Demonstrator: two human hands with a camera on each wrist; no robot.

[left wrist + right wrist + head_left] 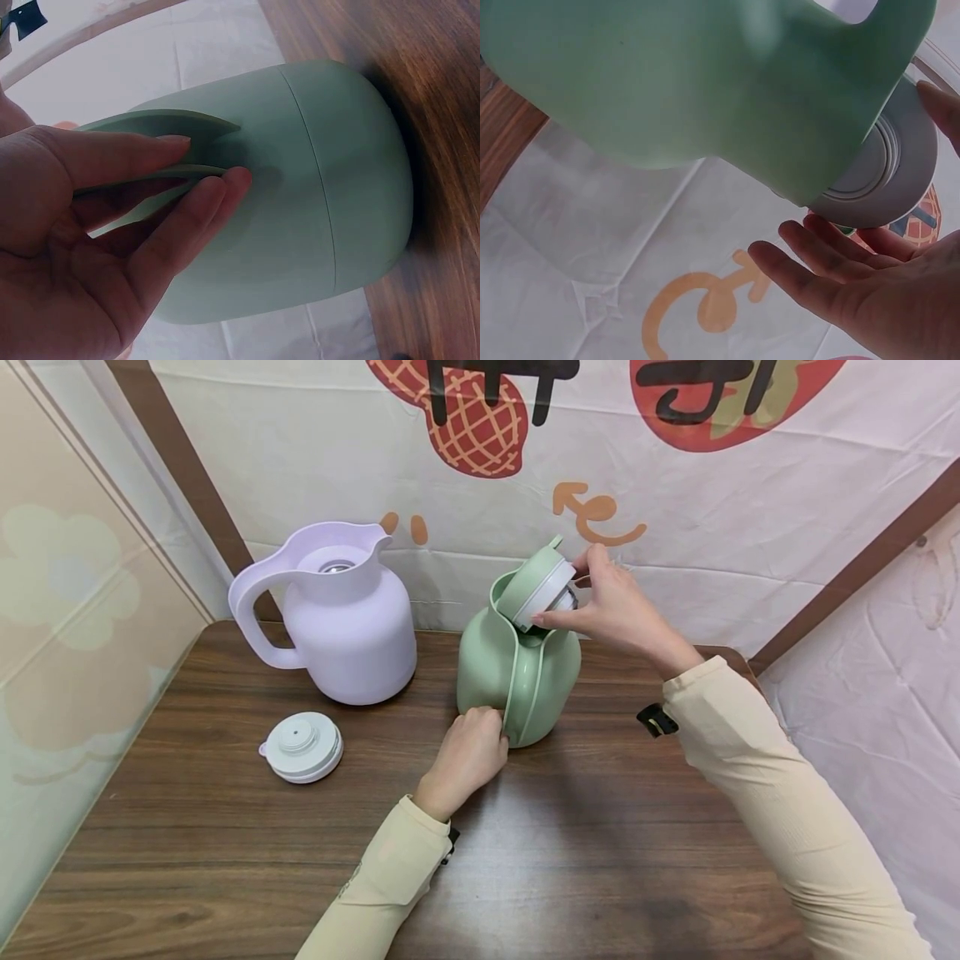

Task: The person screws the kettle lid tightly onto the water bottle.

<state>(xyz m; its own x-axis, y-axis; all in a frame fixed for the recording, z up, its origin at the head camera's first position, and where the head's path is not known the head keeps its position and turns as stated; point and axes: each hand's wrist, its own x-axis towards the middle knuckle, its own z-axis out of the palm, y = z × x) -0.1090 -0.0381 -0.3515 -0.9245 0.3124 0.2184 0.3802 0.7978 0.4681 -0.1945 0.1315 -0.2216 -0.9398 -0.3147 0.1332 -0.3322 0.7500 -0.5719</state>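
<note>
A green thermos jug [483, 664] stands at the back middle of the table, its handle toward me. My left hand [468, 752] grips the lower part of that handle [142, 124], thumb on one side and fingers on the other in the left wrist view. At the jug's mouth my right hand [618, 610] holds the green and white lid [536, 585] by its rim, tilted on edge. The lid's grey-white underside [919, 161] shows in the right wrist view, partly hidden behind the jug's mouth.
Left of the green jug stands a lilac thermos jug [348, 627] with its mouth uncovered. Its white lid [303, 747] lies upside down before it on the brown wooden table [225, 860]. Close behind both jugs hangs a printed white cloth [300, 443].
</note>
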